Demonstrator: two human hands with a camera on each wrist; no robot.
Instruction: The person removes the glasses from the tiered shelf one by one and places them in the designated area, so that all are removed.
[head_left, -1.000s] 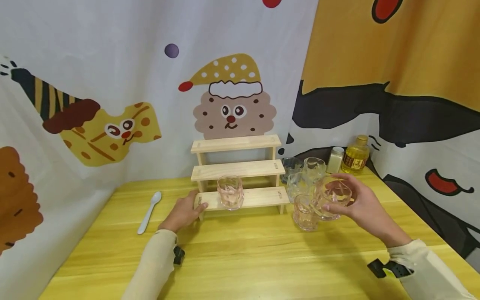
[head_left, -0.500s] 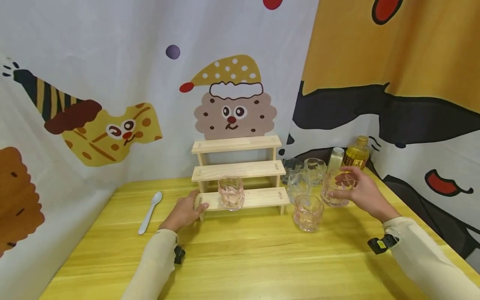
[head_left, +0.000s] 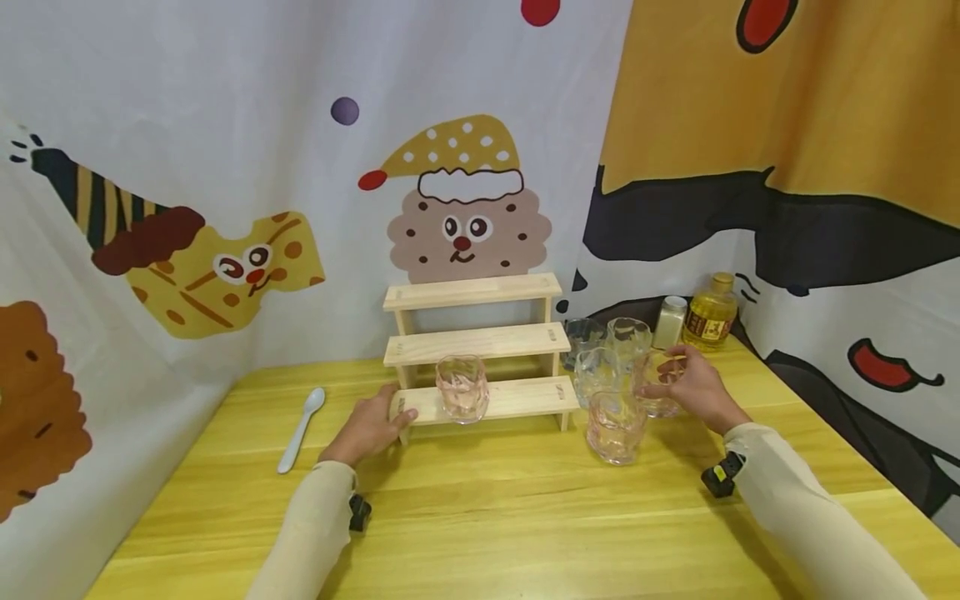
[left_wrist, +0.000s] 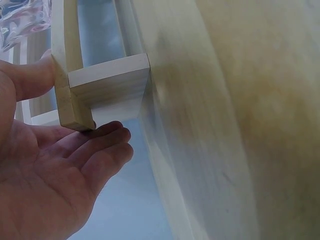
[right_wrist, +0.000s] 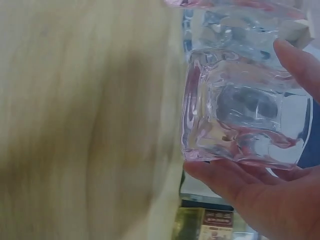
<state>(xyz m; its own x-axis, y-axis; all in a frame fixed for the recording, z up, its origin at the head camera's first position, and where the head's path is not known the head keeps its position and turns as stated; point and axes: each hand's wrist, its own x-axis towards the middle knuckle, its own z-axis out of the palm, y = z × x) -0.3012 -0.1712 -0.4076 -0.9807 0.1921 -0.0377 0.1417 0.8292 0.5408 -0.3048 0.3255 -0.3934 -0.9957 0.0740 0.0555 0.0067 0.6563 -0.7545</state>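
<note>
A small three-tier wooden display stand (head_left: 480,340) stands against the curtain. My left hand (head_left: 369,423) holds the left end of its lowest step, thumb on top; in the left wrist view the fingers (left_wrist: 107,155) lie under the board's end. One pink-tinted drinking glass (head_left: 462,390) sits upright on that step. My right hand (head_left: 699,388) holds another pink glass (right_wrist: 245,110) between thumb and fingers, low over the table, right of the stand. Just in front of it stands a third pink glass (head_left: 617,429).
Behind the pink glasses are clear glasses (head_left: 597,377) and a darker glass (head_left: 583,337). A white-capped jar (head_left: 670,323) and an oil bottle (head_left: 711,312) stand at the back right. A white spoon (head_left: 302,429) lies left on the yellow wooden table (head_left: 480,517).
My right hand first carried its glass back and right, away from the front pink glass, then slightly left toward the clear ones. My left hand has stayed on the stand.
</note>
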